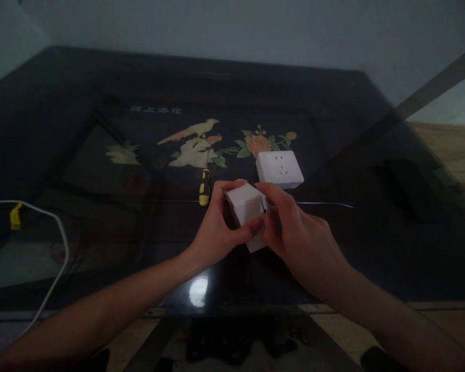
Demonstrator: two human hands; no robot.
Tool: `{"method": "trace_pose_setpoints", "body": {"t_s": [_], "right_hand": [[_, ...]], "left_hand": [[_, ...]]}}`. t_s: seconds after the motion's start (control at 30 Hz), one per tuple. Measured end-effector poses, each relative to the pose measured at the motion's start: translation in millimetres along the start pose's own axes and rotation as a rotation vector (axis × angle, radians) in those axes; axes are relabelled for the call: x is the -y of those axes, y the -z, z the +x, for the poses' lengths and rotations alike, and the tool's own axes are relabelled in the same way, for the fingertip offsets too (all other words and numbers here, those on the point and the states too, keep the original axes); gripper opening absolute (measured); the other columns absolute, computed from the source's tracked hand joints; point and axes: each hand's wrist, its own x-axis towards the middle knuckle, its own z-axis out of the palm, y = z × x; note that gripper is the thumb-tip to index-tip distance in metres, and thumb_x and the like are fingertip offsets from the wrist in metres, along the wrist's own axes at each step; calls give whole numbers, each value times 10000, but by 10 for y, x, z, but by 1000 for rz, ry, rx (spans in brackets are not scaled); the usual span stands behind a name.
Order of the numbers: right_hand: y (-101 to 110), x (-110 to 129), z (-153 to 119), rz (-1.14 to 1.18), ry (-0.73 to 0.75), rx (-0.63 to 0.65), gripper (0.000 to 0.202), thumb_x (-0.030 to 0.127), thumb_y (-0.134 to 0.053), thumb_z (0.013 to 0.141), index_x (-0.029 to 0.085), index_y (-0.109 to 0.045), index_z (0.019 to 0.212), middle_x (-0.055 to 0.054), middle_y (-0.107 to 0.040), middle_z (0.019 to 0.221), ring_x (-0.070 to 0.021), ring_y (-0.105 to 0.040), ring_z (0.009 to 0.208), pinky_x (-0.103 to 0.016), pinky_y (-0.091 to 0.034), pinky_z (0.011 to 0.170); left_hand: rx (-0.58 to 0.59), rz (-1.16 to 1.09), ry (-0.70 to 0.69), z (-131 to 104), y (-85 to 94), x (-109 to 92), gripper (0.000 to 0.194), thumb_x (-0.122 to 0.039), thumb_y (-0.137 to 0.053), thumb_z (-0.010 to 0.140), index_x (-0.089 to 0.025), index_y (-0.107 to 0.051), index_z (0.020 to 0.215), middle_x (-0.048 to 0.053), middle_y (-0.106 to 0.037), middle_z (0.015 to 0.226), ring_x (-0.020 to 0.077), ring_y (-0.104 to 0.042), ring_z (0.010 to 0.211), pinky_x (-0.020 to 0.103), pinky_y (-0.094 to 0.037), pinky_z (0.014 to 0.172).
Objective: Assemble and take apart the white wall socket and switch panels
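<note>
1. Hands are both closed on one small white box (246, 197): the left hand (217, 222) grips its far edge and near face, and the right hand (300, 227) has its fingers at the right end. The box is over the middle of the glossy black table (139, 258), near the person; whether it touches, I cannot tell.
2. The box could turn or slip, I think, if the right fingers press harder than the left hand supports.
3. A small dark mark (264, 205) shows at the right end. If it is an opening, forcing there could bend the edge.
4. The white socket unit (281, 169) lies just beyond the right hand; a sudden forward push could knock it.
5. The screwdriver (204, 188), near the left fingers, could roll if it is brushed.
6. Dim light could cause a small part to be overlooked.
</note>
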Motion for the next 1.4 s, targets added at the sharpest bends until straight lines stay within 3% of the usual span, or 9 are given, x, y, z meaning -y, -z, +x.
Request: {"method": "trace_pose_setpoints", "body": {"t_s": [0.2, 0.4, 0.53, 0.6, 0.7, 0.83, 0.97, 1.17, 1.4], "right_hand": [[-39, -41, -35, 244, 30, -54, 454, 87, -443, 898, 189, -382, 1336, -143, -660, 1302, -228, -724, 1045, -313, -639, 738], [-112, -33, -90, 273, 18, -67, 537, 70, -418, 902, 248, -360, 1406, -149, -590, 1404, -241, -708, 1087, -335, -646, 728], [-167, -47, -118, 411, 29, -51, 647, 34, -444, 873, 287, -320, 1455, -139, -485, 1503, -255, -581, 1286, -392, -624, 871], [-187, -65, -125, 502, 12, -38, 676, 44, -471, 875, 295, -298, 1478, -127, -439, 1538, -261, -543, 1322, -421, -597, 938], [-209, -96, -125, 624, -58, -39, 680, 75, -517, 890, 317, -298, 1486, -87, -488, 1496, -233, -560, 1296, -414, -563, 998], [-212, -121, -107, 805, -125, -56, 592, 139, -588, 904, 326, -395, 1432, -49, -553, 1419, -204, -561, 1280, -376, -549, 1015], [-185, -121, -77, 959, -212, -45, 470, 195, -593, 940, 345, -486, 1372, -3, -587, 1388, -166, -562, 1274, -329, -522, 1044], [-186, -112, -46, 1123, -300, 35, 402, 243, -597, 954, 355, -544, 1337, 17, -560, 1440, -168, -532, 1321, -328, -509, 1059], [-199, -109, -48, 1075, -291, 17, 423, 230, -595, 949, 361, -542, 1347, 15, -560, 1451, -181, -547, 1307, -370, -510, 1060]], "left_hand": [[27, 142, -170, 31, 72, -80, 576, -228, -785, 667, -256, -464, 1144, 24, -562, 1125, 181, -609, 973, 297, -512, 805], [8, 350, -352, 61, 160, -84, 622, -215, -784, 650, -259, -479, 1190, 19, -527, 1136, 200, -562, 1006, 324, -463, 846], [-30, 516, -455, 90, 225, -46, 682, -208, -801, 595, -249, -501, 1206, 24, -490, 1116, 222, -533, 1021, 346, -439, 862], [-35, 502, -431, 104, 236, -41, 678, -217, -808, 600, -245, -502, 1204, 27, -494, 1120, 226, -536, 1033, 354, -438, 876], [-1, 338, -299, 115, 217, -60, 633, -245, -810, 641, -245, -489, 1187, 31, -523, 1139, 212, -561, 1028, 340, -464, 866], [45, 100, -110, 98, 165, -120, 609, -257, -822, 647, -251, -464, 1139, 37, -556, 1151, 197, -599, 1004, 303, -513, 808], [118, -75, 51, 65, 133, -172, 572, -284, -798, 697, -257, -438, 1142, 15, -604, 1024, 174, -636, 901, 291, -541, 768], [132, -178, 119, 49, 118, -179, 575, -346, -793, 733, -246, -427, 1165, 8, -589, 1012, 155, -624, 869, 264, -549, 751], [143, -118, 115, 43, 145, -181, 596, -412, -789, 741, -276, -425, 1194, 29, -589, 1068, 208, -641, 928, 327, -559, 783]]}}
